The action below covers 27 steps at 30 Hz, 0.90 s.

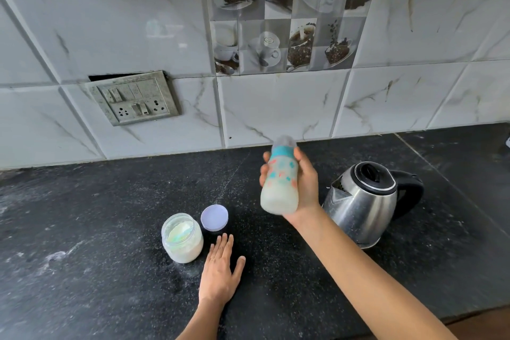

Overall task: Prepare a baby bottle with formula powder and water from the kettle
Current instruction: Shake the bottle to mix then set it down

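My right hand (306, 182) grips a baby bottle (280, 182) above the black counter (110, 229); the bottle is blurred, has a teal collar, a clear cap, and milky liquid in its lower half. My left hand (220, 270) rests flat on the counter, fingers straight. Just left of it stands an open clear jar of white formula powder (182, 237). The jar's pale purple lid (214, 217) lies behind it, beside the jar. A steel kettle (367, 201) with a black lid and handle stands right of the bottle.
A tiled wall rises behind the counter, with a switch-and-socket plate (135, 98) at the left. White powder is dusted over the counter around the jar and at the far left. The counter's front edge runs at the lower right.
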Tool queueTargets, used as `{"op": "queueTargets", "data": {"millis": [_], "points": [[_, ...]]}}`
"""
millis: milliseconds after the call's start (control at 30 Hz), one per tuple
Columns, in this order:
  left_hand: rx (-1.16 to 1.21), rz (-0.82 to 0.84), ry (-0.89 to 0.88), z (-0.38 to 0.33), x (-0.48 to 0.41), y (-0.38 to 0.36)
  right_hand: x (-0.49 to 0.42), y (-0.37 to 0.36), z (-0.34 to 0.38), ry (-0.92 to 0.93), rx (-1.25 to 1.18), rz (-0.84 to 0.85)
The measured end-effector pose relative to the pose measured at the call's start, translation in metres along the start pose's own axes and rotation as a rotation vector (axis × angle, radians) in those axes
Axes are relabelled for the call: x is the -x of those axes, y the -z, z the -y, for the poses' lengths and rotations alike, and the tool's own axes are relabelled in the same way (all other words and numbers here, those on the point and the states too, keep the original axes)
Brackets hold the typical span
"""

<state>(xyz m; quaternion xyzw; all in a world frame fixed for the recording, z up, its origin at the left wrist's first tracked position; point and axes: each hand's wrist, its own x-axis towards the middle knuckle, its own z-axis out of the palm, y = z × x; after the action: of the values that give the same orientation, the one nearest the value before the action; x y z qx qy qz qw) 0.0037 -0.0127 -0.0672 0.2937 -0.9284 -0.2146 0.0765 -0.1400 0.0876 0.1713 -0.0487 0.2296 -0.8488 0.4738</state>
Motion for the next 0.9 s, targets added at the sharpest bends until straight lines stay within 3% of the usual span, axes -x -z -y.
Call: {"op": "queueTargets", "data": {"millis": [67, 233, 367, 533, 633, 700, 800, 900], "points": [[-0.015, 0.006, 0.001, 0.0, 0.0, 0.0, -0.002, -0.002, 0.003, 0.009, -0.098, -0.058], [-0.011, 0.001, 0.007, -0.002, 0.0, 0.002, 0.008, -0.004, -0.005, -0.078, 0.154, 0.036], [-0.015, -0.009, 0.005, -0.002, 0.001, 0.002, -0.003, -0.01, 0.006, 0.01, -0.131, -0.073], [-0.027, 0.004, 0.007, -0.003, 0.0, 0.003, 0.007, -0.01, -0.001, -0.088, 0.125, 0.005], [-0.051, 0.001, 0.0, -0.004, 0.001, 0.004, -0.008, -0.017, 0.011, 0.002, -0.187, -0.202], [-0.047, 0.006, 0.009, -0.004, 0.002, 0.005, -0.014, -0.016, 0.014, 0.008, -0.258, -0.322], [-0.047, 0.005, 0.005, -0.003, 0.001, 0.006, -0.009, -0.012, 0.009, -0.094, -0.2, -0.35], [-0.019, 0.004, -0.002, -0.003, 0.0, 0.003, -0.009, -0.007, 0.005, -0.082, -0.185, -0.306]]}}
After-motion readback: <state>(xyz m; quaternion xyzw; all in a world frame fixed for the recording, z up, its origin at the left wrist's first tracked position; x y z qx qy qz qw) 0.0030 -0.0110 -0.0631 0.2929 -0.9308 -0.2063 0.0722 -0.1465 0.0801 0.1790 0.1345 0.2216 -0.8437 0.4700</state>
